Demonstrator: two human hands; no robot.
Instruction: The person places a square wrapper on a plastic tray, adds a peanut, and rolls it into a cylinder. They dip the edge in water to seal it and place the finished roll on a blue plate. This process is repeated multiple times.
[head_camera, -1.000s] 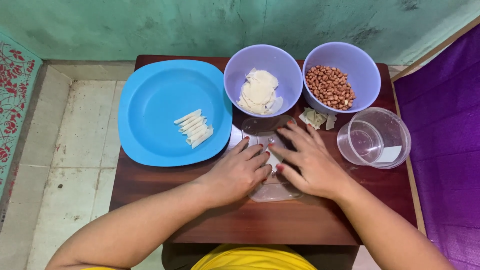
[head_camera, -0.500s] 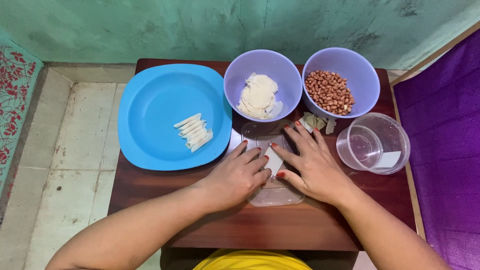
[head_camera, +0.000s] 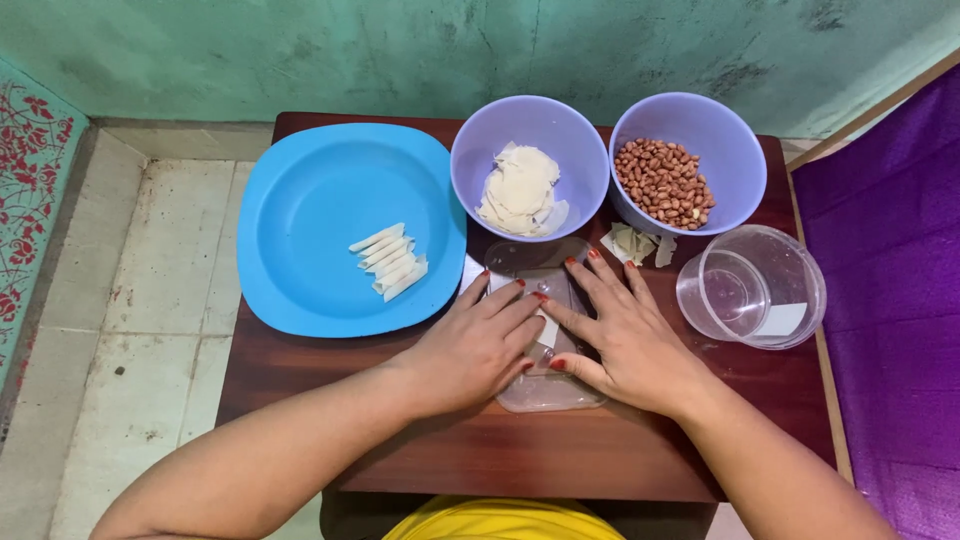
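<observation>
Brown wooden table (head_camera: 620, 450) against a green wall. Left hand (head_camera: 475, 345) and right hand (head_camera: 625, 335) lie flat, fingers spread, pressing a white wrapper (head_camera: 548, 328) on a clear plastic sheet (head_camera: 545, 392) — sheet could skid. Beyond — rolled pieces (head_camera: 388, 262) crowd the blue plate (head_camera: 320, 190); peanut bowl (head_camera: 687, 165) near.

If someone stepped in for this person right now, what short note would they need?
Left hand and right hand: both flat on a clear plastic sheet at the table's front, pressing a small white wrapper between the fingertips; neither has a closed grip.
Blue plate: several finished white rolls.
Purple bowls: wrapper stack, peanuts. Clear tub at right.
Done: the plated rolls. Left: the wrapper under the hands, and the stack.
</observation>
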